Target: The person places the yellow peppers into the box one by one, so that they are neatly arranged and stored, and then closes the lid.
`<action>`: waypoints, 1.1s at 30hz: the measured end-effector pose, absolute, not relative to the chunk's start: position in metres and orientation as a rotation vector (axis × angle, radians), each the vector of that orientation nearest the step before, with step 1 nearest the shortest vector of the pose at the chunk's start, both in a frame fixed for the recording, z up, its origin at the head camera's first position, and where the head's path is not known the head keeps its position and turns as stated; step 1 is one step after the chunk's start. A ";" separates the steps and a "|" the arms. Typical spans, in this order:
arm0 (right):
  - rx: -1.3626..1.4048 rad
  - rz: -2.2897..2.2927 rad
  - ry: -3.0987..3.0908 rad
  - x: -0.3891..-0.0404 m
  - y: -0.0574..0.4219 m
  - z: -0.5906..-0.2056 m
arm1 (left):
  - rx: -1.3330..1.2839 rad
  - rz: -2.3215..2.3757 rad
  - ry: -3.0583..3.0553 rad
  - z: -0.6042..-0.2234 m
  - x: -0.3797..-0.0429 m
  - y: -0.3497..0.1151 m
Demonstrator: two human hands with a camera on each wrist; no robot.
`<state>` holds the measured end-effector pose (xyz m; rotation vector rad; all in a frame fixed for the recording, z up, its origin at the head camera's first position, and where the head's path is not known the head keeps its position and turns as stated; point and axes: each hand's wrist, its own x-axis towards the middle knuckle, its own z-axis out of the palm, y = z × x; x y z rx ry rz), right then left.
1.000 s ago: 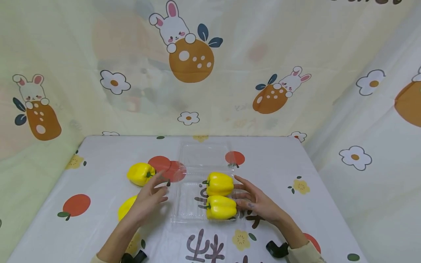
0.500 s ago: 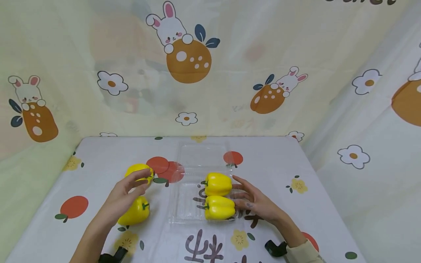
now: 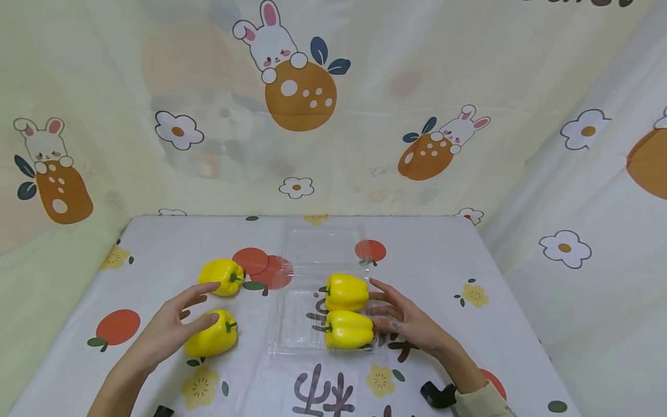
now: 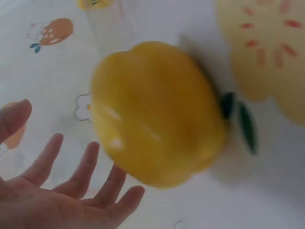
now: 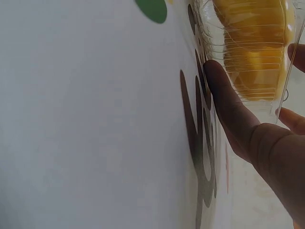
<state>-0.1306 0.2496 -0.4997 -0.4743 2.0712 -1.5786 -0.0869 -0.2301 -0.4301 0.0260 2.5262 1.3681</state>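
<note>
A yellow bell pepper (image 3: pixel 213 337) lies on the table at the near left, its green stem facing right. My left hand (image 3: pixel 169 327) hovers at its left side, thumb and fingers spread and holding nothing; the left wrist view shows the bell pepper (image 4: pixel 157 114) large beyond those fingers. Farther back is another yellow bell pepper (image 3: pixel 219 272), near the left fingertips. A clear hinged plastic box (image 3: pixel 299 315) stands in the middle, lid laid back. Two yellow bell peppers, one rear (image 3: pixel 348 291) and one front (image 3: pixel 351 330), sit in its right half. My right hand (image 3: pixel 411 321) rests against its right wall, fingers extended.
The white printed tablecloth (image 3: pixel 469 359) covers the table. A patterned curtain (image 3: pixel 219 168) rises behind and at both sides. The transparent lid (image 3: pixel 325 246) lies toward the back. Black wrist gear (image 3: pixel 438 395) is strapped to the right forearm.
My left hand has moved left, away from the box, and lowered beside the near bell pepper, uncovering both loose ones. The right hand and the box have stayed in place.
</note>
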 end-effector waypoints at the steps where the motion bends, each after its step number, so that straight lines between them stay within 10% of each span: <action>1: -0.476 -1.579 2.071 -0.130 0.250 -0.500 | 0.019 1.369 2.518 -0.433 -0.087 -0.231; 33: -0.487 -1.582 2.064 -0.131 0.251 -0.501 | -0.047 1.340 2.310 -0.478 -0.086 -0.254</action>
